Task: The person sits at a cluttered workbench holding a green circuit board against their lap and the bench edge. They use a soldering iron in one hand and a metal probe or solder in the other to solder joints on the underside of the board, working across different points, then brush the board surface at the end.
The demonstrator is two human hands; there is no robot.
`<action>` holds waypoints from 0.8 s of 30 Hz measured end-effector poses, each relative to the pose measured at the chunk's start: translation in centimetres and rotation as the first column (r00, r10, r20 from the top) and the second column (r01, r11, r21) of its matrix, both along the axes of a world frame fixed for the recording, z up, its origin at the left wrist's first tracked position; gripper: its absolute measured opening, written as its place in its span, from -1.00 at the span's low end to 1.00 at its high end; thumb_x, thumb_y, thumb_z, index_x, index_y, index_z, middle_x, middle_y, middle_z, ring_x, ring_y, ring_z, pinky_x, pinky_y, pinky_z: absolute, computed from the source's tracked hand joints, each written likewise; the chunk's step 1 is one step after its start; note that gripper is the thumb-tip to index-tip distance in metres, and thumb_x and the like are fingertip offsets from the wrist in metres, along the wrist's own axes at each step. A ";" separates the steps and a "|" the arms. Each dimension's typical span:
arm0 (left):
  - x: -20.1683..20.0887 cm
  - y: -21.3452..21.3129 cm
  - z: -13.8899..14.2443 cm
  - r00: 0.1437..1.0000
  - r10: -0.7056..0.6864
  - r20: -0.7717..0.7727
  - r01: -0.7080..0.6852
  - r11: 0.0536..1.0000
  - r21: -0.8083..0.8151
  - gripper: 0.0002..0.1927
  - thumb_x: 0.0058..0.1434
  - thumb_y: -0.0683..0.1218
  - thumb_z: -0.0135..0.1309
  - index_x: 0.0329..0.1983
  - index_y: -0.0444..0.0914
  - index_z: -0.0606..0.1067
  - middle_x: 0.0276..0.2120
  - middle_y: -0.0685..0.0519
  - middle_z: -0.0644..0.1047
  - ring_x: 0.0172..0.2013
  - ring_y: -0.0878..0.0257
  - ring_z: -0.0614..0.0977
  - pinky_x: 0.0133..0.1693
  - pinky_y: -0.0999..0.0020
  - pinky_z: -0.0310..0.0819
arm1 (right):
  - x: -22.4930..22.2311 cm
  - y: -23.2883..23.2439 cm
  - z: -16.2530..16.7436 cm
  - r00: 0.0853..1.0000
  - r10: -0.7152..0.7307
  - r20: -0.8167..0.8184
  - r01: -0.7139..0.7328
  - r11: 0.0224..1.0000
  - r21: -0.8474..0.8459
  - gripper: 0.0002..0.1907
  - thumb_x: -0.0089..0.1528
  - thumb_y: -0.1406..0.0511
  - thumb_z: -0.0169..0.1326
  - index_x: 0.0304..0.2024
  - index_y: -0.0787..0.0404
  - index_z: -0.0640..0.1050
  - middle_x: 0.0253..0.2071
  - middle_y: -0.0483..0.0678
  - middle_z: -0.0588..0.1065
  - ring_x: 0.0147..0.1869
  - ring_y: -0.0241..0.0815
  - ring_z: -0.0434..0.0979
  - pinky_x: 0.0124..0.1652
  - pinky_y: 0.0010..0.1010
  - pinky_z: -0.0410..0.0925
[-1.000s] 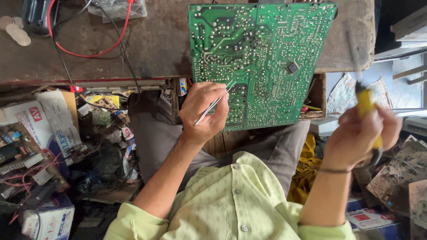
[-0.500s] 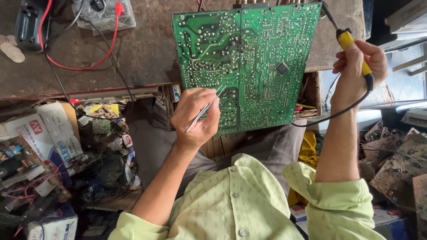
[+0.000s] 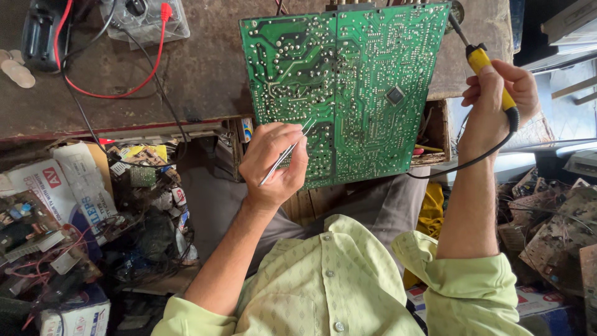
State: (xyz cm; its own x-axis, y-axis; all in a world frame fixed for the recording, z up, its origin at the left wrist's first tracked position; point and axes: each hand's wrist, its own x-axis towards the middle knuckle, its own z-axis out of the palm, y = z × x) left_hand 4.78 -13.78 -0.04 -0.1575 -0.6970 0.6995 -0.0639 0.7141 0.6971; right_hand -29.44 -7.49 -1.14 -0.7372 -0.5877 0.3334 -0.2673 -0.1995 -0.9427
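Left hand (image 3: pixel 273 163) pinches thin metal tweezers (image 3: pixel 287 152) against green rectangular circuit board (image 3: pixel 348 87). Right hand (image 3: pixel 494 99) grips yellow-handled soldering iron (image 3: pixel 488 71) beside board, above the brown bench (image 3: pixel 205 68).

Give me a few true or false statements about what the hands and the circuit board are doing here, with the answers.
1. The left hand holds metal tweezers against the green circuit board. True.
2. The right hand is empty. False: it grips a yellow-handled soldering iron.
3. The iron's tip presses the board's middle. False: it is at the upper right corner.
4. A red wire lies on the workbench. True.
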 end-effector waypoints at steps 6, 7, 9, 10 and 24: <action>0.1 -0.1 0.1 1.000 -0.008 -0.010 0.008 1.000 -0.003 -0.74 0.19 -0.40 0.23 -0.10 -0.33 0.51 -0.16 -0.07 0.62 -0.14 0.02 0.67 -0.07 0.24 0.60 | 0.6 2.6 0.5 0.993 -0.117 0.011 0.117 0.990 -0.084 -0.93 0.48 0.45 0.11 -0.02 0.38 0.54 -0.27 0.14 0.60 -0.40 -0.27 0.53 -0.40 -0.52 0.38; 0.1 -0.1 0.1 1.000 -0.011 -0.010 0.011 1.000 -0.003 -0.74 0.19 -0.40 0.23 -0.09 -0.33 0.51 -0.16 -0.07 0.62 -0.14 0.02 0.67 -0.07 0.24 0.60 | 0.7 2.9 0.5 0.993 -0.111 0.038 0.115 0.987 -0.112 -0.93 0.49 0.45 0.09 -0.01 0.39 0.54 -0.27 0.14 0.59 -0.42 -0.28 0.52 -0.41 -0.54 0.37; 0.1 -0.1 0.0 1.000 -0.003 -0.002 0.003 1.000 -0.002 -0.74 0.20 -0.40 0.23 -0.09 -0.33 0.51 -0.16 -0.07 0.62 -0.14 0.03 0.67 -0.07 0.25 0.61 | 0.5 3.1 0.4 0.991 -0.122 -0.063 0.118 0.992 -0.051 -0.93 0.47 0.46 0.09 -0.02 0.39 0.55 -0.24 0.14 0.61 -0.37 -0.26 0.57 -0.39 -0.48 0.43; 0.1 0.0 0.0 1.000 -0.002 0.002 0.002 1.000 0.000 -0.74 0.20 -0.40 0.23 -0.09 -0.33 0.51 -0.16 -0.07 0.62 -0.14 0.03 0.67 -0.07 0.25 0.61 | 0.4 3.1 0.5 0.986 -0.127 -0.113 0.125 0.992 -0.019 -0.93 0.46 0.46 0.10 -0.03 0.39 0.55 -0.23 0.14 0.62 -0.35 -0.25 0.60 -0.38 -0.45 0.45; 0.3 0.0 0.0 1.000 -0.010 -0.030 0.010 1.000 0.007 -0.74 0.19 -0.40 0.23 -0.10 -0.33 0.51 -0.15 -0.06 0.62 -0.14 0.01 0.67 -0.07 0.22 0.61 | 7.4 12.0 -1.3 0.990 0.097 0.101 -0.056 0.937 -0.346 -0.79 0.35 0.37 0.13 -0.20 0.47 0.44 -0.36 0.17 0.47 -0.40 -0.08 0.46 -0.33 -0.33 0.39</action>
